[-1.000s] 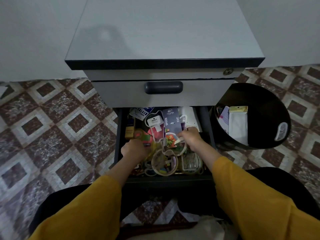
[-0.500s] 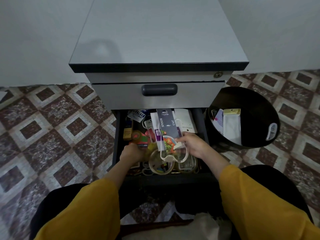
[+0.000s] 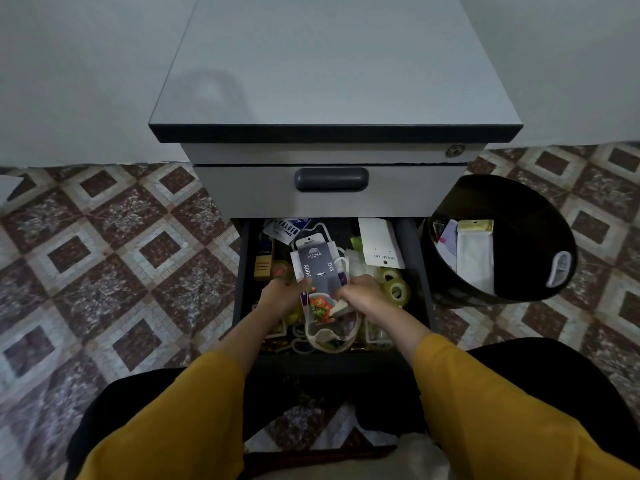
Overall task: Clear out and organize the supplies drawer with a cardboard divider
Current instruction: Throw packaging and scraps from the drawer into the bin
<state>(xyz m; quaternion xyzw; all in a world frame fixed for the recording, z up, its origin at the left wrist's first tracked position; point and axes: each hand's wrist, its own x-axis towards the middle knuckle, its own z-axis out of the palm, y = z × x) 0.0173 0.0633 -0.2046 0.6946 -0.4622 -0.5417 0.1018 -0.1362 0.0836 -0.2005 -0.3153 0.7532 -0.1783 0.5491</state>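
Observation:
The open lower drawer [image 3: 244, 271] of a grey cabinet is packed with loose supplies. Over its middle I hold a purple spoon package [image 3: 320, 271] with a salad picture. My left hand [image 3: 282, 295] grips its left edge and my right hand [image 3: 362, 296] grips its right side, fingers curled round it. Clear tape rolls [image 3: 394, 284] lie just right of my right hand. A white jewellery card [image 3: 379, 242] and a white-and-blue pack [image 3: 285, 228] sit at the back of the drawer. Cream cord loops [image 3: 329, 336] lie under the package near the drawer front.
A black bin [image 3: 526, 216] stands right of the drawer, holding a white packet [image 3: 475, 258] and papers. The shut upper drawer with its dark handle [image 3: 330, 179] overhangs the back of the open one. Patterned floor tiles lie to both sides.
The spoon package has come up off the heap toward me. My left hand left the items at the drawer's left and took the package's left edge; my right hand kept hold.

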